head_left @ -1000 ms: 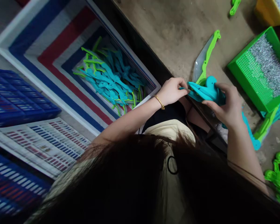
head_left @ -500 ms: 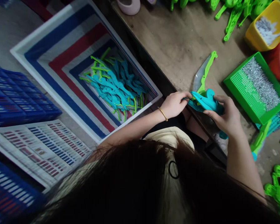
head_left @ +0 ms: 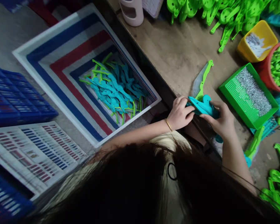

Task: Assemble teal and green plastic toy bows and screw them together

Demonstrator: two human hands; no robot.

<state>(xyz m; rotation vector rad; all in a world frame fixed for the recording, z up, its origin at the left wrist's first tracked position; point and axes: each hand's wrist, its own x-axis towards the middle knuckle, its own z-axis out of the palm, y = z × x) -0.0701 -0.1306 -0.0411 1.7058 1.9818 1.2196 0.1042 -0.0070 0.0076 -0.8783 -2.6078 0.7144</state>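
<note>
A teal and green plastic tool [head_left: 202,106] with a flat greyish blade-like piece [head_left: 199,79] along its green arm is held over the table's near edge. My right hand [head_left: 224,119] grips its teal handle end from the right, thumb and fingers on either side. At the other end my left hand [head_left: 180,112], with a gold bangle at the wrist, has its fingers curled against the teal part. Whatever lies under those left fingertips is hidden. The green arm points up and away from both hands, above the wooden table [head_left: 175,56].
Right of my hands is a green basket [head_left: 231,93] of small silvery parts. Beyond it stand a yellow tub [head_left: 268,34] and a red tub [head_left: 268,73]. Green plastic parts [head_left: 224,15] are heaped behind. A striped-lined crate [head_left: 60,102] at left holds several teal-and-green tools [head_left: 116,90].
My left hand has turned, its fingers curling more tightly at the tool's left end. The right hand keeps its grip. The whole view has shifted slightly.
</note>
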